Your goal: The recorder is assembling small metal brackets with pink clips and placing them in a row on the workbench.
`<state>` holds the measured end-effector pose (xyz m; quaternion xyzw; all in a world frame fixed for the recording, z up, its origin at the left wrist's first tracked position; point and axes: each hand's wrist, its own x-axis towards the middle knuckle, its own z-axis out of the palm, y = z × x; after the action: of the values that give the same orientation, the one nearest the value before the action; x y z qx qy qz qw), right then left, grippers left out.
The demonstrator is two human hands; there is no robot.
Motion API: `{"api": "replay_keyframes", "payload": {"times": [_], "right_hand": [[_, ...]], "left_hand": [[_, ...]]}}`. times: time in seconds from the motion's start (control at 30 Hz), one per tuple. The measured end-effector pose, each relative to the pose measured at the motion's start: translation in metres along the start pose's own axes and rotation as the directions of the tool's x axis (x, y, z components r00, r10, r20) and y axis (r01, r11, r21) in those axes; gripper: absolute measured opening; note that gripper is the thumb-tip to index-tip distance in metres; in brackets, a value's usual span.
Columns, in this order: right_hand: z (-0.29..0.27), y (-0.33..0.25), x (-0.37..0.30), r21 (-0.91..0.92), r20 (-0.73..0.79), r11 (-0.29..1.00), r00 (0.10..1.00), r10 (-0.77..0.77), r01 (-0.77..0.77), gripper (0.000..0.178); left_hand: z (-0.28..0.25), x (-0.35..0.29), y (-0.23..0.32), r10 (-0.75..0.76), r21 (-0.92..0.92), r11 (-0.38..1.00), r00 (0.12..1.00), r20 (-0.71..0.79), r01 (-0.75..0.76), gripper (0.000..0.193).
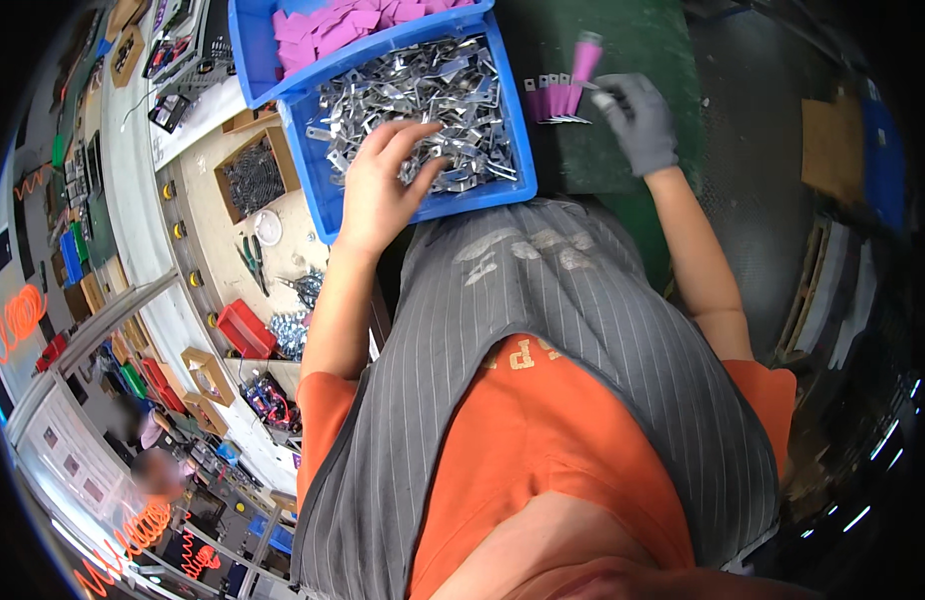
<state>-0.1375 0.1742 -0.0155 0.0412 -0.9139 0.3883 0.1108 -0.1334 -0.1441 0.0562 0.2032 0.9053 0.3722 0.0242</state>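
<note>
My bare left hand (385, 182) hovers at the near side of a blue bin (528, 165) heaped with small flat metal tabs (413, 95). Its fingers are curved and the thumb stands apart, with nothing visible between them. On the green surface (638, 45) to the right, my right hand (640, 122), in a grey glove, pinches the lower end of a metal tab with a purple sleeve (586, 62), which is tilted. Just left of that hand, several more purple-sleeved tabs (551, 98) lie side by side in a row.
Behind the metal tabs, another blue bin (251, 60) holds loose purple sleeves (333, 28). A workbench at the left carries a cardboard box of dark parts (255, 180), green-handled pliers (251, 262) and a red bin (247, 328). Two blurred people are far off at lower left.
</note>
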Motion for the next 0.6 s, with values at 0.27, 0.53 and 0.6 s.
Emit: {"api": "replay_keyframes", "payload": {"times": [0.27, 0.53, 0.6], "right_hand": [[0.037, 0.106, -0.036, -0.030, 0.322, 0.997, 0.943, 0.077, -0.072, 0.019], [0.004, -0.008, 0.005, -0.409, 0.324, 0.911, 0.942, 0.092, 0.052, 0.025], [0.018, -0.051, 0.017, -0.188, 0.314, 0.914, 0.904, -0.291, 0.360, 0.023]], "left_hand": [[0.010, -0.008, -0.017, -0.173, -0.064, 0.981, 0.973, 0.153, 0.184, 0.026], [-0.010, -0.008, -0.036, -0.254, -0.053, 0.966, 0.967, 0.021, 0.254, 0.019], [-0.014, -0.004, -0.039, -0.220, -0.002, 0.976, 0.975, -0.007, 0.220, 0.014]]}}
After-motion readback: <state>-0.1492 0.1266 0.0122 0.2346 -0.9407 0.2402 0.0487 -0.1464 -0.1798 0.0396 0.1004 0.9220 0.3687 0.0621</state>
